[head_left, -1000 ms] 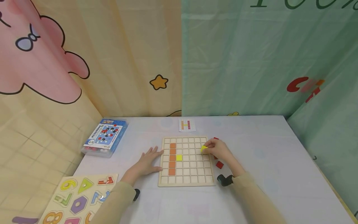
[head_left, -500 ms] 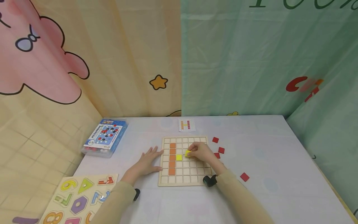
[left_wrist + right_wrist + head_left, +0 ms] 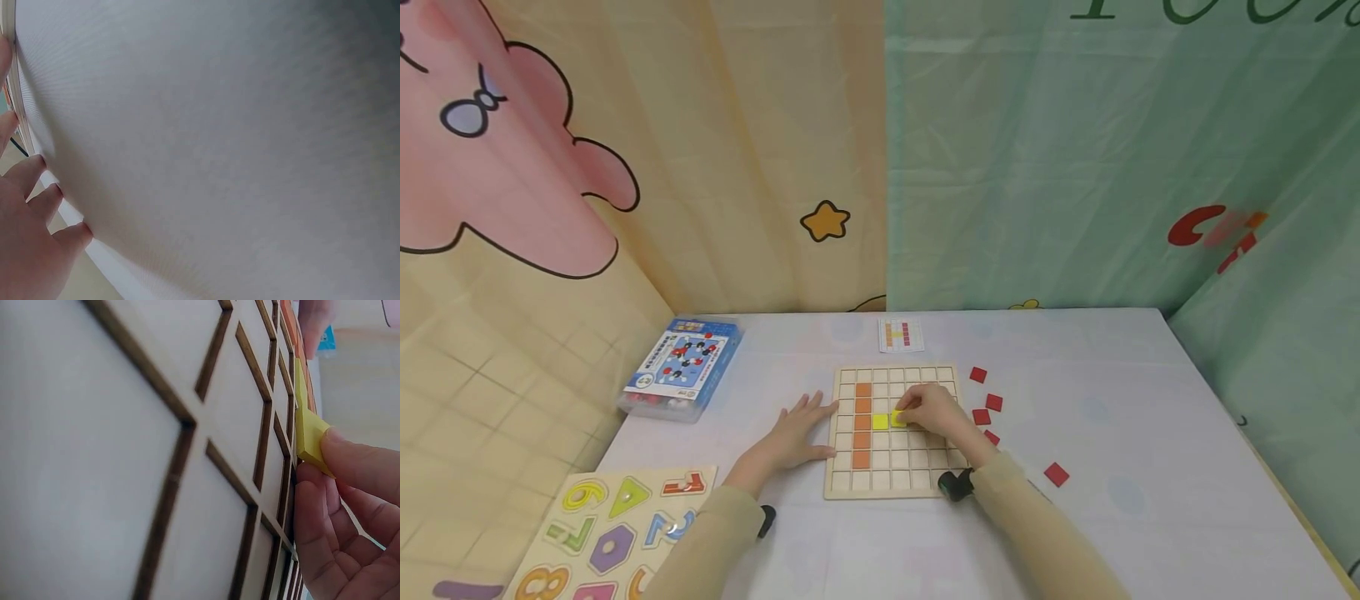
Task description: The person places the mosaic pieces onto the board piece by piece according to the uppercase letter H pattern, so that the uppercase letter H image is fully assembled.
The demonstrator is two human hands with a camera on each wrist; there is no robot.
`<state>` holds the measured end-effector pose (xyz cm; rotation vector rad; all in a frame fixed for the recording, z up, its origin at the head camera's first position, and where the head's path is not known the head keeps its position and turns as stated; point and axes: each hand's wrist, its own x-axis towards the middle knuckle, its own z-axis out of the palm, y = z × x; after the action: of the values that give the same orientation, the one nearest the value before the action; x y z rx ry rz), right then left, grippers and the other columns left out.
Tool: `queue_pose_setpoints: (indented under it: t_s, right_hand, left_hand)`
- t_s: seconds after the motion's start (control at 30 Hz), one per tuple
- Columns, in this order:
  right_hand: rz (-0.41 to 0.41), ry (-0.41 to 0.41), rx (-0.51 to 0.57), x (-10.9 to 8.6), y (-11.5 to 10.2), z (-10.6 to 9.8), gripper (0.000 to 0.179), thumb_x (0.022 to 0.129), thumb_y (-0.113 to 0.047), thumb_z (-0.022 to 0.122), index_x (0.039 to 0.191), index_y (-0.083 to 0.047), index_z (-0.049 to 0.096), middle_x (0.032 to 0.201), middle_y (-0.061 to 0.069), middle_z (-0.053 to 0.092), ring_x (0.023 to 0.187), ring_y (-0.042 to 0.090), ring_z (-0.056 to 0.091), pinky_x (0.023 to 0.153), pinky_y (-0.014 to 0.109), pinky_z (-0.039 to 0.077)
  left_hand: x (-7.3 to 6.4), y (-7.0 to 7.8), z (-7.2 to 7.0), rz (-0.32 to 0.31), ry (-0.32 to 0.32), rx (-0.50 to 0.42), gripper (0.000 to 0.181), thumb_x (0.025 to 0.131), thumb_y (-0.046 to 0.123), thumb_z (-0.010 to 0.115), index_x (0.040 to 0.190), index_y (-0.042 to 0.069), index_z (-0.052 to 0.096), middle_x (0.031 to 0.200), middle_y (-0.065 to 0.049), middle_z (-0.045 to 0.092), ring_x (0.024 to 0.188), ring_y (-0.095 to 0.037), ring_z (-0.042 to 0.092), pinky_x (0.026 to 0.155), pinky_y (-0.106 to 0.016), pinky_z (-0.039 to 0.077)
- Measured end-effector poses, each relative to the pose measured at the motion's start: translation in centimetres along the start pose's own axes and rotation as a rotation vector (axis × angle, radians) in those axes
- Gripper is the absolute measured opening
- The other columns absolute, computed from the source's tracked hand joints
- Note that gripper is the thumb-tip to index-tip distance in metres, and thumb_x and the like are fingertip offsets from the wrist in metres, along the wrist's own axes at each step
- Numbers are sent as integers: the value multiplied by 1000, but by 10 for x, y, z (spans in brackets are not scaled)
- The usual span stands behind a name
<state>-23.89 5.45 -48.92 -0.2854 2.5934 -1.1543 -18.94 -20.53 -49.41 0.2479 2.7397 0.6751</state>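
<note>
A wooden grid board point(image 3: 901, 482) lies on the table with a column of orange tiles point(image 3: 862, 440) in its left part. One yellow tile point(image 3: 880, 422) sits in a cell just right of that column. My right hand point(image 3: 934, 410) pinches a second yellow tile point(image 3: 314, 440) between thumb and fingers, tilted at the cell beside the first one. With fingers spread, my left hand point(image 3: 792, 435) rests on the table, its thumb and a fingertip at the board's left edge. In the left wrist view its fingertips point(image 3: 80, 232) touch the white tablecloth.
Several red tiles point(image 3: 1056, 474) are scattered right of the board. A small pattern card point(image 3: 902, 335) lies behind it. At the back left is a blue-labelled plastic box point(image 3: 681, 367); a number and shape puzzle board point(image 3: 613, 521) lies front left, partly under the left sleeve.
My right hand has carried the yellow tile leftward from the board's right side to the cell by the other yellow tile, uncovering the red tiles. The left hand has stayed put.
</note>
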Motion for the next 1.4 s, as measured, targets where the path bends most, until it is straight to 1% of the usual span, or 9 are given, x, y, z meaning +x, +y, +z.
queue_pose_setpoints:
  t_s: [0.23, 0.4, 0.67, 0.77, 0.9, 1.0, 1.1, 1.23, 1.4]
  right_hand:
    - [0, -4, -13, -3, -7, 2, 5, 85, -14, 77, 83, -11, 72, 79, 0, 64, 72, 15, 55, 65, 24, 48]
    - [-7, 3, -25, -3, -7, 5, 5, 85, -12, 76, 82, -10, 73, 82, 2, 62, 74, 15, 54, 63, 23, 47]
    - [-45, 34, -114, -4, -13, 7, 5, 85, -10, 77, 84, -8, 73, 84, 3, 59, 74, 15, 53, 66, 26, 49]
    - [-50, 35, -130, -4, -14, 8, 5, 85, -10, 77, 85, -7, 72, 84, 3, 59, 74, 15, 53, 67, 27, 49]
    - [-32, 30, -112, -5, -10, 6, 8, 86, -14, 76, 90, -9, 72, 86, 2, 62, 77, 15, 54, 71, 28, 51]
    - [-19, 34, -82, -9, -5, 0, 12, 86, -17, 76, 95, -10, 72, 88, 1, 65, 78, 15, 56, 74, 29, 53]
    - [2, 48, -40, -15, 1, -10, 13, 87, -18, 74, 98, -11, 72, 88, 1, 67, 79, 15, 58, 75, 30, 54]
    - [32, 71, -1, -26, 14, -30, 15, 88, -17, 73, 101, -10, 72, 90, 1, 69, 81, 14, 61, 76, 31, 55]
    - [69, 107, 28, -41, 38, -57, 21, 89, -16, 72, 106, -5, 70, 93, 5, 71, 80, 14, 63, 73, 29, 56]
  left_hand:
    - [0, 0, -1, -3, -1, -10, 83, 82, 35, 79, 153, 17, 38, 164, -16, 19, 153, -39, 7, 121, -64, 6]
    - [0, -1, -1, -9, -6, -9, 83, 82, 35, 78, 153, 18, 38, 164, -16, 18, 153, -38, 6, 121, -64, 6]
    - [0, -2, -2, -9, -3, -14, 84, 82, 35, 79, 153, 17, 38, 164, -17, 17, 153, -39, 6, 120, -64, 5]
    - [0, -2, -2, -10, -7, -13, 84, 82, 36, 78, 153, 17, 38, 164, -16, 17, 153, -39, 6, 121, -64, 5]
    - [-2, -1, -3, -8, -8, -16, 84, 82, 36, 78, 152, 17, 38, 164, -17, 17, 153, -40, 7, 121, -64, 5]
    - [-2, -1, -3, -7, -12, -19, 83, 82, 35, 78, 152, 17, 38, 164, -17, 17, 153, -40, 7, 121, -64, 5]
    - [-2, -1, -2, -4, -13, -21, 83, 82, 35, 78, 153, 18, 38, 164, -16, 17, 153, -39, 7, 121, -64, 5]
    - [-1, -1, -1, -7, -16, -17, 83, 82, 35, 78, 153, 18, 37, 165, -15, 17, 153, -38, 5, 121, -63, 5]
    - [0, -1, 0, -8, -11, -12, 84, 82, 35, 78, 153, 18, 37, 164, -15, 17, 153, -38, 6, 121, -63, 6]
